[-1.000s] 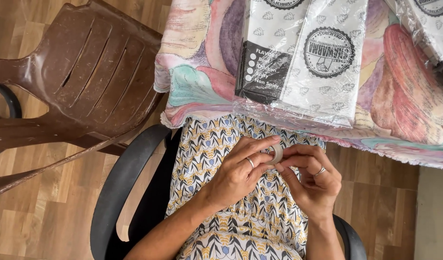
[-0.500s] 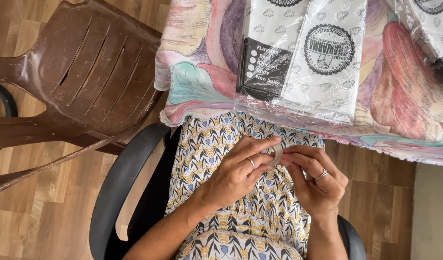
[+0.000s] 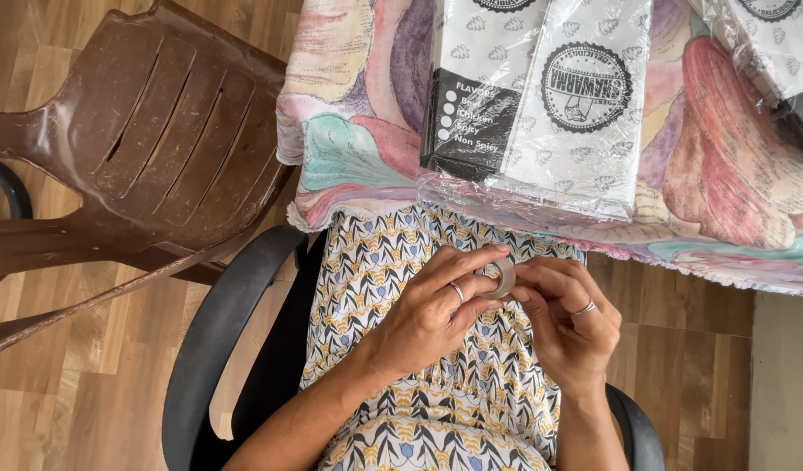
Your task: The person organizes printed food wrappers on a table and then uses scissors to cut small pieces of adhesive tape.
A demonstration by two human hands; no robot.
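Note:
A small roll of clear tape (image 3: 503,278) is held over my lap between both hands. My left hand (image 3: 436,310) grips it from the left with thumb and fingers, a ring on one finger. My right hand (image 3: 569,318) touches the roll's right side with its fingertips, also wearing a ring. Below them lies my patterned yellow, blue and white dress (image 3: 393,262). Just beyond the hands, at the table's near edge, sits a plastic-wrapped stack of white printed paper bags (image 3: 541,113).
The table carries a pastel floral cloth (image 3: 349,148). A second wrapped stack (image 3: 776,52) lies at the top right. A brown plastic chair (image 3: 149,157) stands to the left on the wooden floor. I sit in a black armchair (image 3: 218,340).
Both hands have stayed in place over the lap. The fingers have shifted slightly on the tape roll, and the right hand's fingertips have worked along its edge.

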